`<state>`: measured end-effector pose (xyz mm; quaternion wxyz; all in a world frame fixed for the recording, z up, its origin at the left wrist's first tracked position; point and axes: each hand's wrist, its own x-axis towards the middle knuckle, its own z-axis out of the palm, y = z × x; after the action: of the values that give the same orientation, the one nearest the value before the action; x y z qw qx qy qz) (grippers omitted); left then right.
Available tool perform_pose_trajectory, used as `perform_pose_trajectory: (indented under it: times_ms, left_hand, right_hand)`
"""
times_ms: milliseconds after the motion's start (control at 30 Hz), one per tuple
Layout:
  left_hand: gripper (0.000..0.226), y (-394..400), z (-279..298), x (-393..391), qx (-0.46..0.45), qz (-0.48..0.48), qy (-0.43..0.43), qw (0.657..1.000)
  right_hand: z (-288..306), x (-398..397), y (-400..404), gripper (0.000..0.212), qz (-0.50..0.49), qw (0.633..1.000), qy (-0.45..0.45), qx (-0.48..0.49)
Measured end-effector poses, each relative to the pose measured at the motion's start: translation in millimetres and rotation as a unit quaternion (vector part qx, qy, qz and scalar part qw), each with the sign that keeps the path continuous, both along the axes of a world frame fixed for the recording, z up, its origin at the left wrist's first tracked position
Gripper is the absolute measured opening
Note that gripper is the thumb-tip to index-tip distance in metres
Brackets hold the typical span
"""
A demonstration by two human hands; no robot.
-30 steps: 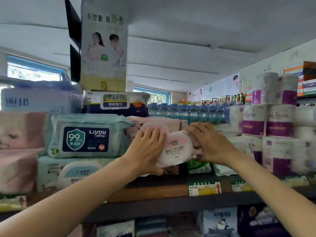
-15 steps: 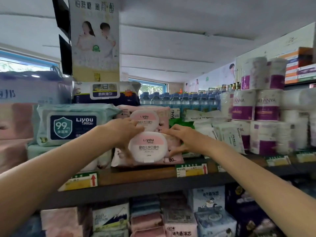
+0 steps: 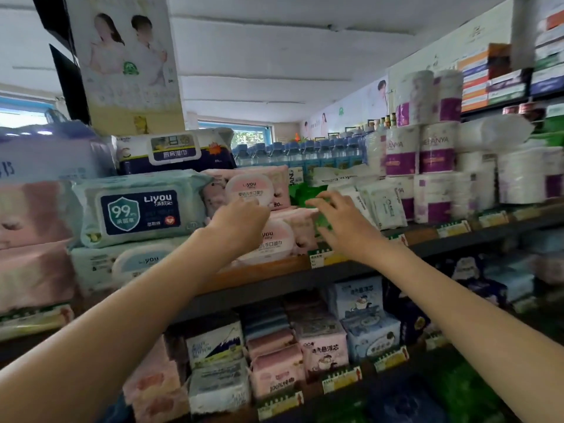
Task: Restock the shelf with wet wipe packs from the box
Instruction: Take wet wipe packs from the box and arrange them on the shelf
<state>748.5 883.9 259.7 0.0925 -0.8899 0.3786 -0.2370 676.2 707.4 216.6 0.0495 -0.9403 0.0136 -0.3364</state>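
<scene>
We have both arms stretched out toward the upper shelf (image 3: 274, 271), whose wooden front edge carries small price tags (image 3: 323, 257); two pink wet wipe packs are stacked there near the middle of the shelf, the lower pink pack (image 3: 282, 239) lying at the front edge and the upper pink pack (image 3: 253, 189) resting on top of it, a little further back; our left hand (image 3: 241, 221) is in front of the stack, covering the left part of the lower pack, with the fingertips up by the lower edge of the upper pack's round lid; the fingers look bent, but the back of the hand hides them and we cannot tell whether they grip anything; our right hand (image 3: 338, 218) is just to the right of the stack with the fingers spread wide and fairly straight, holding nothing, over a green pack (image 3: 305, 193) that stands beside the pink ones; whether the fingertips touch the pink pack we cannot say, for the picture is blurred there; left of the stack lies a pale blue pack (image 3: 140, 209) marked 99 on top of another pale pack (image 3: 122, 264); behind it sits a dark blue pack (image 3: 174, 151); toward the right end of the shelf stand white paper rolls (image 3: 433, 166) with purple bands; the shelf below (image 3: 341, 383) holds rows of tissue packs (image 3: 323, 352).
</scene>
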Motion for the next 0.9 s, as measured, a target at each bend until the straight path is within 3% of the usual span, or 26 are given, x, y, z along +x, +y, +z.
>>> perform_pose_trajectory:
  times_ms: [100, 200, 300, 400, 467, 700, 900]
  left_hand:
    - [0.038, -40.3, -32.5, -40.8, -0.022, -0.114, -0.041, 0.992]
    - [0.034, -93.1, -78.8, -89.4, 0.017, -0.202, 0.024, 0.979]
    - [0.03, -139.3, -139.5, -149.3, 0.102, -0.289, 0.067, 0.949]
    - [0.025, -178.1, -200.3, -226.2, 0.207, -0.383, 0.1, 0.895]
    - [0.026, -195.6, -239.0, -290.2, 0.258, -0.436, 0.103, 0.856]
    - [0.031, -201.2, -364.6, -525.8, 0.371, -0.589, 0.077, 0.714]
    - [0.027, -181.1, -451.5, -687.8, 0.426, -0.67, 0.116, 0.597]
  right_hand:
    - [-12.6, -42.0, -15.8, 0.047, -0.052, 0.996, -0.001, 0.074]
    - [-44.9, -112.2, -41.8, 0.043, -0.136, 0.982, 0.02, 0.129]
    - [-97.9, -211.3, -67.6, 0.036, -0.219, 0.945, 0.136, 0.2]
    - [-164.7, -329.4, -76.8, 0.029, -0.279, 0.88, 0.266, 0.277]
    - [-209.1, -412.7, -70.4, 0.027, -0.343, 0.836, 0.291, 0.314]
    - [-331.5, -670.9, 9.1, 0.026, -0.496, 0.638, 0.262, 0.527]
    - [-439.0, -816.9, 79.2, 0.016, -0.575, 0.498, 0.213, 0.613]
